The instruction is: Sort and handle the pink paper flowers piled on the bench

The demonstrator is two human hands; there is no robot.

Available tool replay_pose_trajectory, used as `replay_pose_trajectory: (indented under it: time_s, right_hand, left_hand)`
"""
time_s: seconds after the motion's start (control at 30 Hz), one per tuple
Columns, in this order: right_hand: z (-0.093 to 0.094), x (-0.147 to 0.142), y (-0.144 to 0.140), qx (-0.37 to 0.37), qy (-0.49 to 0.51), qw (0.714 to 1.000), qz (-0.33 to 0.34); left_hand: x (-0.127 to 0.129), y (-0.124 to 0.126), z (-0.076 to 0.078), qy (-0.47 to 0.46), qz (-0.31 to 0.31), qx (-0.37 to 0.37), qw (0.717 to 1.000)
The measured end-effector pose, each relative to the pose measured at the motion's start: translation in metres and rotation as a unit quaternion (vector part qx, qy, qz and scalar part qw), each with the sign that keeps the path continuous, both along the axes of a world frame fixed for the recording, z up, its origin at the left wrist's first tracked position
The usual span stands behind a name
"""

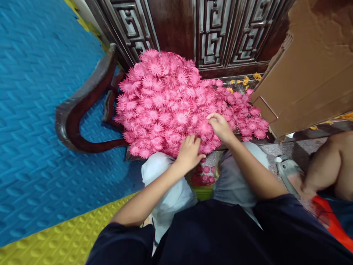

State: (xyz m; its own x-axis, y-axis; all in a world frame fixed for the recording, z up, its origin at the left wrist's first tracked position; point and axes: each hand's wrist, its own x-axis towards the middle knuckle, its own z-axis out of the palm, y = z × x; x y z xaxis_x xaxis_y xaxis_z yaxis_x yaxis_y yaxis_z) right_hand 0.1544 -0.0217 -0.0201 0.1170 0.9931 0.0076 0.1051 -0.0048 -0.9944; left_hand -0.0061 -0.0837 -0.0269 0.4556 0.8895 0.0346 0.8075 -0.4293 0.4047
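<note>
A big heap of pink artificial flower heads (171, 99) lies on the seat of a dark wooden chair (79, 106). My left hand (189, 152) rests on the heap's near edge, fingers curled into the flowers. My right hand (219, 125) lies on the pile a little farther in and to the right, fingers bent onto a flower. Whether either hand has a flower pinched is hidden by the fingers. Between my knees, more pink flowers (205, 175) sit low in a container.
A carved dark wooden panel (215, 33) rises behind the heap. A brown cardboard box (311, 73) stands at the right. Blue (35, 110) and yellow (60, 239) foam mats cover the floor. Another person's leg (328, 169) and sandal (288, 169) are at the right. Yellow petals (245, 79) lie scattered.
</note>
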Motion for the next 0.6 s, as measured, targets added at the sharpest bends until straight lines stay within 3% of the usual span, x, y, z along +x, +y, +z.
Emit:
replay_pose_trajectory:
  time_s: [0.07,0.13,0.17,0.23,0.3,0.33,0.47,0.6]
  right_hand:
    - [-0.021,-0.004,-0.013,0.017,-0.034,0.997,-0.072]
    - [-0.048,-0.012,-0.033,0.042,-0.069,0.983,-0.168]
    - [-0.064,-0.017,-0.043,0.039,-0.084,0.97,-0.225]
    - [-0.094,-0.03,-0.062,0.006,-0.144,0.94,-0.308]
    - [-0.118,-0.041,-0.072,0.001,-0.202,0.931,-0.304]
    - [-0.126,-0.046,-0.074,0.004,-0.209,0.932,-0.295]
    - [-0.135,-0.054,-0.066,-0.008,-0.281,0.928,-0.244]
    - [-0.123,-0.058,-0.047,-0.06,-0.34,0.922,-0.177]
  left_hand:
    - [0.013,-0.019,-0.022,0.026,0.007,0.025,0.999]
    - [0.027,-0.029,-0.04,-0.013,0.073,0.06,0.995]
    - [0.035,-0.031,-0.049,-0.046,0.146,0.086,0.984]
    - [0.047,-0.03,-0.064,-0.12,0.327,0.132,0.928]
    - [0.053,-0.028,-0.082,-0.166,0.471,0.146,0.854]
    - [0.053,-0.026,-0.092,-0.172,0.506,0.139,0.834]
    - [0.038,-0.013,-0.124,-0.139,0.557,0.107,0.812]
    - [0.029,0.013,-0.125,-0.126,0.597,0.085,0.787]
